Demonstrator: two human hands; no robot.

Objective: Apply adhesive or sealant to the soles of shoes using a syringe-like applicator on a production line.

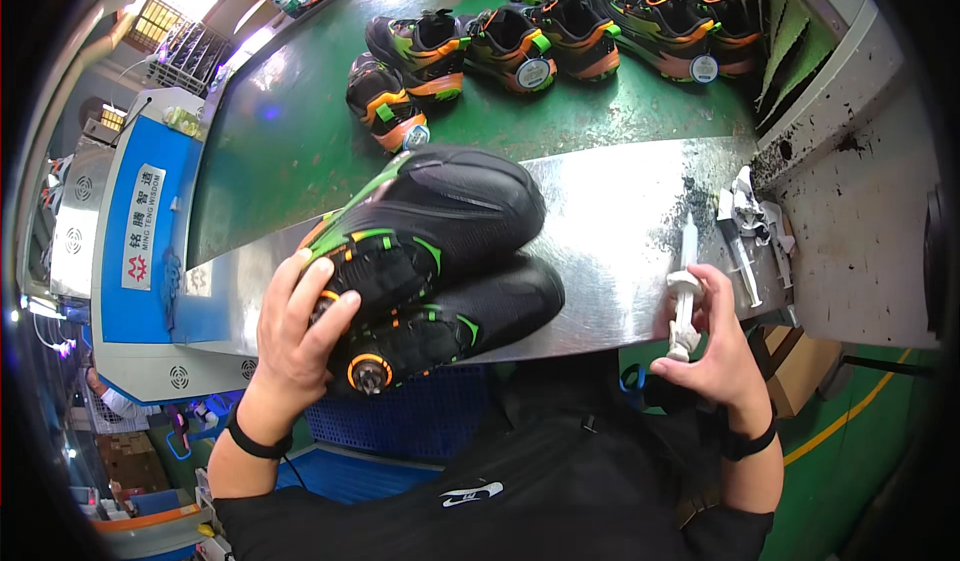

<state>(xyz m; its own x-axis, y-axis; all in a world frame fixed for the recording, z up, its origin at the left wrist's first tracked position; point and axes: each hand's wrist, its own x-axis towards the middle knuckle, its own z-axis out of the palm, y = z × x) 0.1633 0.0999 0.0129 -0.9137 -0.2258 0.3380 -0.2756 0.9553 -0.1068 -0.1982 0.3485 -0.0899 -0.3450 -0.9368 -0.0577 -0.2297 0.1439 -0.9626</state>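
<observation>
Pair of black shoes (475, 201), green and orange trim: gripped in the left hand (302, 326), fingers parted and bent over the dial end, toes toward the right, above the steel sheet (610, 221). Syringe (690, 244), pale barrel: in the right hand (722, 346), fingers curled around the plunger, thumb near its end, nozzle pointing away from the wearer. Second syringe (739, 256): lying just right, beside crumpled white material (748, 204). Row of similar shoes (430, 49), some tagged: across the green bench (290, 131).
</observation>
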